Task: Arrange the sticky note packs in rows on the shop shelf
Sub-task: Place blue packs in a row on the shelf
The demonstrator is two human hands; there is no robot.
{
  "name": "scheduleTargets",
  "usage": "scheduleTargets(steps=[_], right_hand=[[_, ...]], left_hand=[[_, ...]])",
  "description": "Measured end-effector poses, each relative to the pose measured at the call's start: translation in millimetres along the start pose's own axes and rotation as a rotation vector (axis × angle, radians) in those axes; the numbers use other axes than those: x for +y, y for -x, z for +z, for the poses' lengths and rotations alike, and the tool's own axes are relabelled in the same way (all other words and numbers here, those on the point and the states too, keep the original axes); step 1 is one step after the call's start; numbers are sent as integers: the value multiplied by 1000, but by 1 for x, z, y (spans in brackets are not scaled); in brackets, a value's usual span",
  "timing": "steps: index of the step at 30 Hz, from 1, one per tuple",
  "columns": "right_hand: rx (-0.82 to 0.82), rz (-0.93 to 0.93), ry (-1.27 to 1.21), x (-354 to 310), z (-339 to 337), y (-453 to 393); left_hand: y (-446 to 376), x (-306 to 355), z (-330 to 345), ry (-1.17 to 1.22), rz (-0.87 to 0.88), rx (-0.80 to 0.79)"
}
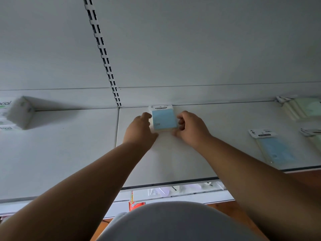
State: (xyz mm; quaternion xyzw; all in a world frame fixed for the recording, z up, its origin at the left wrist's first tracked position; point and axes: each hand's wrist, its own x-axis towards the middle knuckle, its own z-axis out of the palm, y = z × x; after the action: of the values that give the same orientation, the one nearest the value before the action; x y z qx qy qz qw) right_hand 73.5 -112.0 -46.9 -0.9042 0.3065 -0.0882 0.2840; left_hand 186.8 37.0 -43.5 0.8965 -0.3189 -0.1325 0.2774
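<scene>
- A grey-clad torso [173, 223] is seen nearest the camera, in front of the shelf [173, 159], with a red-and-white tag [134, 204] hanging just under the shelf's front edge.
- Two bare forearms are stretched forward over the white shelf towards a blue sticky note pack [164, 119].
- The pack is laid flat at the back of the shelf, its white header card touching the seam where the shelf meets the grey back panel [191, 49].
- The pack's left edge is met by the left hand [141, 128], whose fingers are curled and partly closed; whether it is truly gripped cannot be told.
- The right edge is met by the right hand [188, 126], fingers bent inward and the thumb low by the near corner; a firm hold cannot be confirmed either.
- Well to the right of the pack, more packs [272, 148] are left lying flat, one blue, others pale green.
- Far to the left of the pack, white boxes [15, 113] with green print are stacked.
- Just left of the pack, a slotted upright strip [104, 54] is fixed up the back panel.
</scene>
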Motion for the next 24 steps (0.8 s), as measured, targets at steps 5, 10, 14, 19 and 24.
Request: scheduleTargets(steps=[5, 10, 14, 19, 24], right_hand=[[51, -44, 46, 14, -19, 30], [79, -33, 42, 46, -55, 59], [92, 23, 138, 92, -100, 77], [94, 42, 206, 160, -157, 92], [71, 229, 325, 215, -184, 100]], left_hand=[[40, 25, 12, 31, 143, 63], [51, 75, 48, 51, 243, -34], [59, 126, 86, 77, 270, -70], [69, 191, 128, 98, 236, -117], [71, 240, 166, -11, 123, -245]])
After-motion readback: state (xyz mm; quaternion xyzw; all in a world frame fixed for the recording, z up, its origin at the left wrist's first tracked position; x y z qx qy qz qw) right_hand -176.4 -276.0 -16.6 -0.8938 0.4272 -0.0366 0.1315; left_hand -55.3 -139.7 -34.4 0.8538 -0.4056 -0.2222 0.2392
